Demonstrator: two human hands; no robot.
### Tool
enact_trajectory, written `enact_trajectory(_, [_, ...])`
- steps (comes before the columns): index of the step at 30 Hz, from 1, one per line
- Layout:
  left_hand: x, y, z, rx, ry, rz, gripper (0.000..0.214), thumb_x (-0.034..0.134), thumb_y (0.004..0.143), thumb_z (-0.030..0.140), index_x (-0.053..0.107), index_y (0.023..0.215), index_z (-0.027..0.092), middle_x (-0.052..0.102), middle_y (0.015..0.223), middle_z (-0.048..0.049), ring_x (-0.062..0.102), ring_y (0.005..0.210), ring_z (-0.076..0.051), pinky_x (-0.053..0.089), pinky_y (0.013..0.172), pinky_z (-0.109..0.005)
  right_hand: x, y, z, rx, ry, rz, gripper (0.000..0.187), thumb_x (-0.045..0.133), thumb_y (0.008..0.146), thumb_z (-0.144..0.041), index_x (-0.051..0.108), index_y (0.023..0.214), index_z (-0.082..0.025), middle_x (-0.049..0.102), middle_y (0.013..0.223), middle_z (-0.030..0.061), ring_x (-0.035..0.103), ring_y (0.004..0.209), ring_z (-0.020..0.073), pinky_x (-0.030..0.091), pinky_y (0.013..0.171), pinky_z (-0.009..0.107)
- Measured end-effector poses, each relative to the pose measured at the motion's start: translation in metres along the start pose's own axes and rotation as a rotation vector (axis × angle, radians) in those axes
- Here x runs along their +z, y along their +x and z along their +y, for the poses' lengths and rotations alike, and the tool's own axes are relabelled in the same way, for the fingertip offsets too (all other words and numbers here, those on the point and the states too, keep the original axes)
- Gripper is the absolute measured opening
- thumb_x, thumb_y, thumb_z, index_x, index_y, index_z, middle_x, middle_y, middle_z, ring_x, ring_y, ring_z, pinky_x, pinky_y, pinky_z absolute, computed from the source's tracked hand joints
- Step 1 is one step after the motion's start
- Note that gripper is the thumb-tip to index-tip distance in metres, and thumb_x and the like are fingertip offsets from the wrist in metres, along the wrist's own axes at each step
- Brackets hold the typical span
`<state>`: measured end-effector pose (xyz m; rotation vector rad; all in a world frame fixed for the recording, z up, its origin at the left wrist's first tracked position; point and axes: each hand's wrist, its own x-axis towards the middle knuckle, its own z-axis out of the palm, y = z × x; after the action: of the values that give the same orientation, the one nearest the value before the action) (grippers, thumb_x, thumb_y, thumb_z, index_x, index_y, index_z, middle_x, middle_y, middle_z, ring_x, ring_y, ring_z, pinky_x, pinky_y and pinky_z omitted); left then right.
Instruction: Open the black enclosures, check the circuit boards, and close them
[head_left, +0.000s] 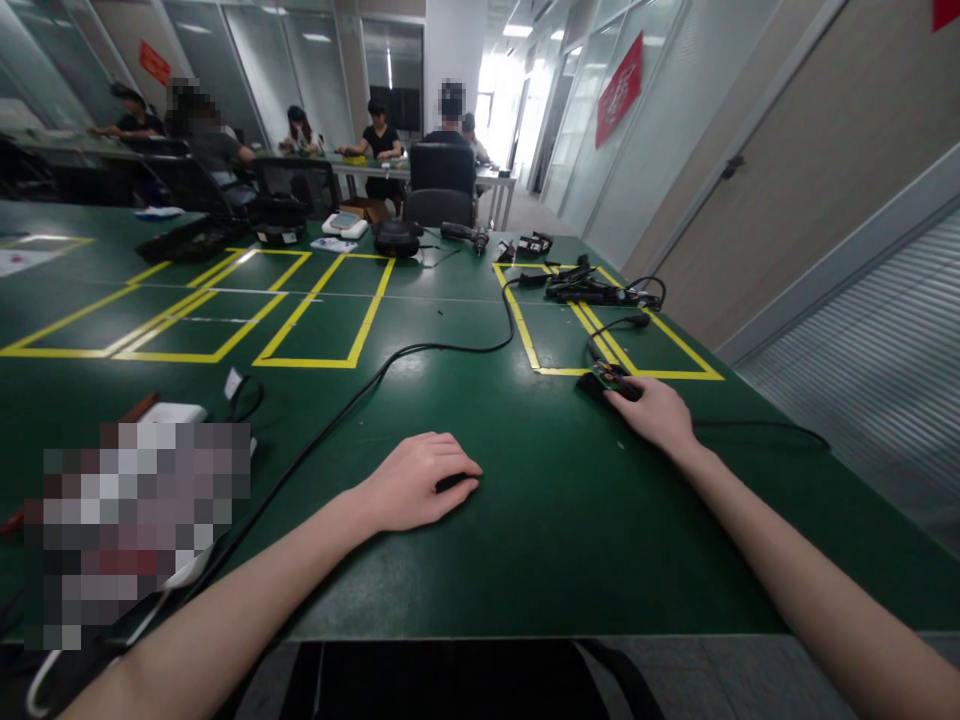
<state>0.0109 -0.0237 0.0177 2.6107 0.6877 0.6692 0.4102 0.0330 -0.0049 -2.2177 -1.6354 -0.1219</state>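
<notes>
My left hand (pixel 427 480) rests on the green table (pixel 540 560) near its middle. Its fingers lie loosely bent, the thumb a little apart from them, and I see nothing held in it. Farther right, my right hand (pixel 661 410) is closed around a small black device (pixel 616 380) that touches the tabletop. The device has a shiny part with spots of colour; my fingers cover much of it, so its kind is unclear. Just beyond it a short black cable (pixel 600 337) curves to a dark plug-like end (pixel 639 320).
Yellow tape rectangles (pixel 304 362) mark the table. A long black cable (pixel 390 358) crosses it from the near left. Folded black stands (pixel 589 285) lie at the back right, a black case (pixel 397 238) farther back. A blurred-out item (pixel 150 510) lies left. People sit beyond.
</notes>
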Motion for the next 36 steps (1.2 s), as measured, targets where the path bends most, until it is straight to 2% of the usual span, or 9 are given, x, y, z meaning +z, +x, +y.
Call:
enact_trajectory(4, [-0.001, 0.001, 0.001, -0.013, 0.016, 0.034, 0.023, 0.055, 0.103, 0.027, 0.075, 0.105, 0.018, 0.078, 0.096, -0.0067, 0.072, 0.090, -0.020, 0.057, 0.087, -0.035, 0.001, -0.035, -0.060, -0.214, 0.136, -0.053, 0.030, 0.062, 0.088, -0.038, 0.078, 0.105, -0.019, 0.077, 0.107, 0.0113, 0.074, 0.089, 0.0285, 0.054, 0.065, 0.035])
enact_trajectory(7, [-0.004, 0.002, 0.001, -0.008, 0.026, 0.146, 0.023, 0.059, 0.100, 0.028, 0.072, 0.117, 0.020, 0.077, 0.112, -0.0090, 0.071, 0.104, -0.023, 0.057, 0.095, -0.040, 0.001, -0.073, -0.099, -0.444, 0.304, -0.116, 0.024, 0.061, 0.090, -0.034, 0.074, 0.105, -0.020, 0.075, 0.100, 0.0076, 0.071, 0.078, 0.0229, 0.055, 0.065, 0.034])
enact_trajectory(10, [-0.009, 0.001, 0.001, 0.022, 0.054, 0.210, 0.042, 0.070, 0.093, 0.039, 0.065, 0.130, 0.020, 0.071, 0.128, -0.0134, 0.067, 0.117, -0.029, 0.054, 0.102, -0.045, 0.000, -0.108, -0.129, -0.740, 0.467, -0.253, 0.020, 0.062, 0.090, -0.025, 0.072, 0.106, -0.021, 0.073, 0.103, 0.0068, 0.072, 0.088, 0.0218, 0.058, 0.076, 0.032])
enact_trajectory(14, [-0.011, -0.002, -0.003, 0.016, 0.028, 0.067, 0.049, 0.079, 0.083, 0.054, 0.067, 0.113, 0.018, 0.074, 0.096, -0.0073, 0.070, 0.088, -0.024, 0.055, 0.083, -0.036, -0.004, -0.125, -0.148, -1.035, 0.512, -0.398, 0.027, 0.072, 0.082, -0.028, 0.071, 0.108, -0.020, 0.071, 0.110, 0.0085, 0.072, 0.092, 0.0218, 0.057, 0.076, 0.030])
enact_trajectory(17, [-0.009, -0.004, -0.007, -0.010, 0.034, 0.013, 0.054, 0.082, 0.079, 0.059, 0.066, 0.112, 0.018, 0.073, 0.090, -0.0047, 0.071, 0.084, -0.023, 0.053, 0.083, -0.035, -0.006, -0.119, -0.147, -1.041, 0.514, -0.403, 0.025, 0.072, 0.084, -0.028, 0.070, 0.108, -0.020, 0.070, 0.101, 0.0066, 0.070, 0.085, 0.0199, 0.056, 0.071, 0.029])
enact_trajectory(21, [-0.007, -0.004, -0.008, -0.043, 0.088, 0.011, 0.064, 0.083, 0.082, 0.048, 0.059, 0.135, 0.021, 0.076, 0.107, -0.0077, 0.071, 0.099, -0.026, 0.052, 0.097, -0.041, -0.008, -0.109, -0.138, -0.976, 0.640, -0.317, 0.030, 0.068, 0.089, -0.027, 0.068, 0.119, -0.020, 0.071, 0.104, 0.0072, 0.071, 0.089, 0.0200, 0.058, 0.076, 0.031])
enact_trajectory(25, [-0.008, -0.003, -0.011, -0.091, 0.096, 0.005, 0.079, 0.085, 0.079, 0.051, 0.052, 0.146, 0.023, 0.073, 0.123, -0.0112, 0.070, 0.111, -0.029, 0.051, 0.103, -0.046, -0.010, -0.102, -0.131, -0.935, 0.725, -0.251, 0.033, 0.068, 0.091, -0.029, 0.067, 0.124, -0.022, 0.071, 0.105, 0.0080, 0.071, 0.090, 0.0202, 0.059, 0.078, 0.032])
enact_trajectory(31, [-0.005, 0.000, -0.027, -0.044, 0.044, 0.033, 0.070, 0.086, 0.076, 0.057, 0.066, 0.132, 0.019, 0.070, 0.135, -0.0158, 0.066, 0.125, -0.032, 0.052, 0.110, -0.047, -0.010, -0.098, -0.129, -0.955, 0.675, -0.297, 0.029, 0.070, 0.091, -0.033, 0.070, 0.118, -0.022, 0.070, 0.102, 0.0079, 0.071, 0.085, 0.0203, 0.059, 0.075, 0.032])
enact_trajectory(36, [-0.004, 0.004, -0.032, -0.010, 0.022, 0.041, 0.060, 0.086, 0.077, 0.057, 0.072, 0.123, 0.019, 0.073, 0.128, -0.0148, 0.069, 0.121, -0.031, 0.056, 0.106, -0.046, -0.011, -0.098, -0.130, -0.963, 0.649, -0.311, 0.025, 0.069, 0.093, -0.031, 0.071, 0.115, -0.021, 0.072, 0.099, 0.0077, 0.072, 0.084, 0.0197, 0.059, 0.075, 0.031])
